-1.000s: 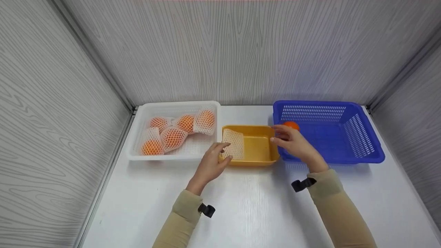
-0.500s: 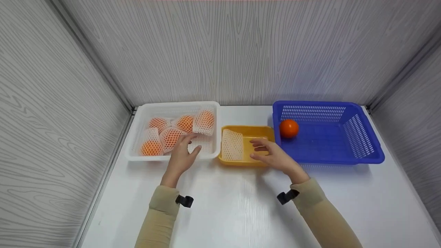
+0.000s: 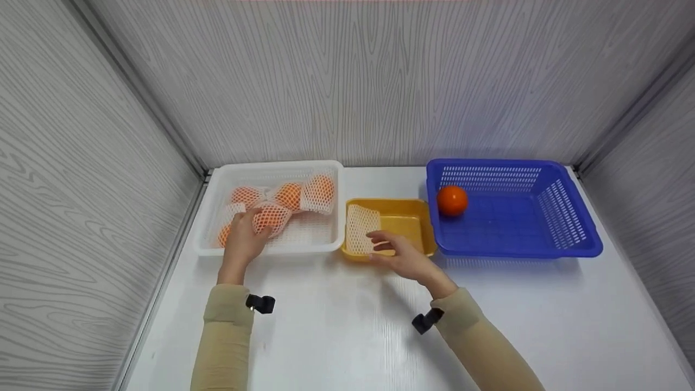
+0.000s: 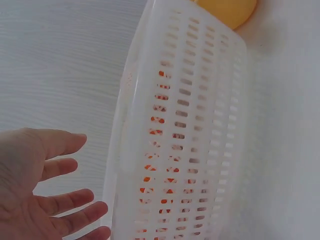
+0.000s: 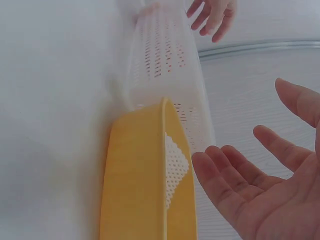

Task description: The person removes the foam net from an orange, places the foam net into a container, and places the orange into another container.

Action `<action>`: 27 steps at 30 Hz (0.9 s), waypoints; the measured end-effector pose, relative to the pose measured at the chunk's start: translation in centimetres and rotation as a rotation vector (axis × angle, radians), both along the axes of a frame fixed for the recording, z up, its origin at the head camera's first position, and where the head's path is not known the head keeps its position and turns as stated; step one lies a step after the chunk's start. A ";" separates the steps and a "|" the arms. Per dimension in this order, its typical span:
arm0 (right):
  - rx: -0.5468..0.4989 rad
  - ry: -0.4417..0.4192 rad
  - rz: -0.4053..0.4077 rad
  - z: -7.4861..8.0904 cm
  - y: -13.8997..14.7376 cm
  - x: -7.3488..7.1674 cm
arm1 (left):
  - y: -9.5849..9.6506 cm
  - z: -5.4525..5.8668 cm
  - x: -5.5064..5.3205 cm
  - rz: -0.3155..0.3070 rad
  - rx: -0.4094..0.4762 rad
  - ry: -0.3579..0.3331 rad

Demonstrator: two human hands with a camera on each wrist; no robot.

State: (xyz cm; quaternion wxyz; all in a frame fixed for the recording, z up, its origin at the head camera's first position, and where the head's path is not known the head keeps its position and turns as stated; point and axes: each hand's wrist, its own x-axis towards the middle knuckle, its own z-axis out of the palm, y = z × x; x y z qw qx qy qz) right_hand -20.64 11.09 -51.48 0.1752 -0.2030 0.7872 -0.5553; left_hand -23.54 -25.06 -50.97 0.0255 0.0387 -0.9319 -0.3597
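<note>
My left hand [image 3: 244,241] is over the front left of the white basket [image 3: 312,248], which holds several oranges in white foam nets. Nearest to it is a netted orange [image 3: 274,217]. In the left wrist view the fingers [image 4: 75,200] are spread above the basket's side, gripping nothing. My right hand [image 3: 406,259] hovers at the front of the yellow tray [image 3: 404,225], fingers loosely bent and holding nothing. Inside that tray lies a flat foam net [image 3: 361,222]. A bare orange [image 3: 452,201] sits in the left part of the blue basket [image 3: 521,231].
White basket, yellow tray and blue basket stand in a row on the white table [image 3: 336,326]. Behind them rises a wood-grain panel [image 3: 380,81], with further panels at left and right.
My left hand has moved left from the yellow tray to over the netted oranges. My right hand has come away from the bare orange, moving left to the yellow tray's front.
</note>
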 end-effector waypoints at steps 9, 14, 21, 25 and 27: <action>-0.016 0.010 -0.018 -1.5 -2.7 0.1 | -2.5 1.5 -1.2 0.007 -0.025 -0.126; -0.030 0.026 -0.044 -1.9 -4.1 0.4 | -3.4 2.1 -2.1 0.010 -0.047 -0.181; -0.016 0.074 -0.100 -2.3 -5.3 0.5 | -4.2 2.8 -3.4 0.054 -0.047 -0.262; 0.008 0.086 -0.097 -2.5 -6.0 0.5 | -4.7 2.8 -3.8 0.111 -0.018 -0.307; 0.027 0.098 -0.087 -2.6 -6.3 0.6 | -5.0 2.7 -3.9 0.142 -0.002 -0.337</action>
